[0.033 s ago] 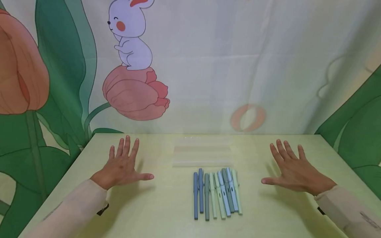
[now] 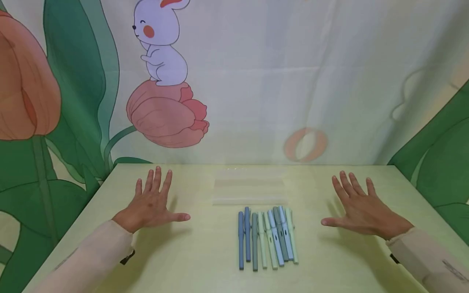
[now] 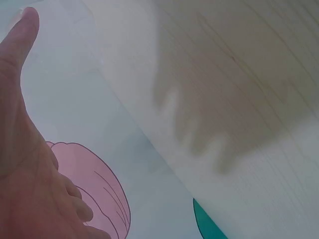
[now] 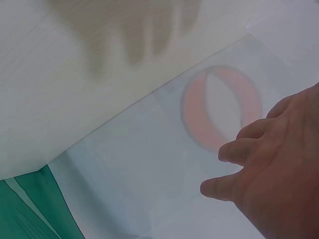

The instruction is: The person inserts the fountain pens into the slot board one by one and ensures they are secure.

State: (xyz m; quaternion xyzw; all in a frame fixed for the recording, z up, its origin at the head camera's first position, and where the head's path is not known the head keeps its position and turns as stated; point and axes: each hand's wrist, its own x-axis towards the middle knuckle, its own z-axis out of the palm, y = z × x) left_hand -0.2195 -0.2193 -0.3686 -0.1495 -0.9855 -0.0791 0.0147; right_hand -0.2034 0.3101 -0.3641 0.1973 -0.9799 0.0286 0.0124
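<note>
Pale yellow-green table [image 2: 205, 268] fills the lower half of the head view, backed by a printed cloth [image 2: 256, 81] showing a white rabbit on a pink tulip, green leaves and a faint orange ball.

Both arms in cream sleeves reach in from the bottom corners, cut off above the forearm. The left hand [image 2: 150, 205] lies palm down over the table's left side, fingers straight and spread wide, thumb pointing inward, holding nothing. The right hand [image 2: 362, 209] mirrors it on the right side, equally wide and bare. Whether the palms press the wood or float just above it cannot be told.

Between the hands, well apart from each, lies a row of pens [image 2: 266, 238] side by side, tips toward the viewer, in blue, grey and pale green shades. They overlap, so the exact count is hard to make out. Just behind them sits a clear plastic case [image 2: 250, 191], nearly invisible against the table; its edges are faint.

The left wrist view shows only thumb and palm [image 3: 25, 164], the cloth and the hand's shadow. The right wrist view shows part of the hand [image 4: 279, 169] before the blurred ball print.
</note>
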